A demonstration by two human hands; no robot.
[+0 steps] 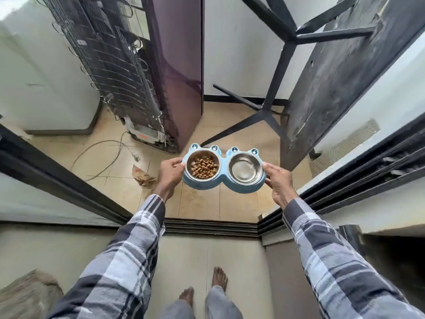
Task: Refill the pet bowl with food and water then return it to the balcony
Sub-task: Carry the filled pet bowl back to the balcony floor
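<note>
A: Fingers of the left hand curl round the nine o'clock end of the pet bowl; those of the right hand pinch its three o'clock end. The blue twin holder hangs level in the air above the tiled floor, just past a door track.

B: Contents, left to right?

A: The steel dish at nine o'clock holds kibble. The dish at three o'clock shines; whether it holds water I cannot tell.

B: Progress?

A: Food appears done, water uncertain. Setting the bowl down remains. A refrigerator's back stands at eleven o'clock, a black stand at one.
</note>
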